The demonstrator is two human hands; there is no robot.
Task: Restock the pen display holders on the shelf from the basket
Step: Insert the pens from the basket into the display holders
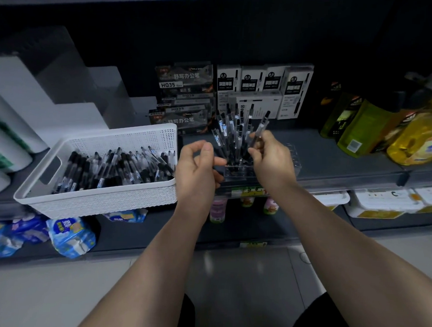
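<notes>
Pinching a pen (263,123) is the right hand (270,161); the left hand (197,170) curls loosely, empty.

Dim bluish light; shadow swallows the back of the shelf (335,157), faint glare on the floor (229,269), edges bowed and soft.

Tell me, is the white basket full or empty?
Partly full: the white basket holds a loose heap of pens lying below its rim.

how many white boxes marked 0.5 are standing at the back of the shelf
4, in a row behind the pen holder: leftmost box, second box, third box, rightmost box. Others may be hidden behind them.
</notes>
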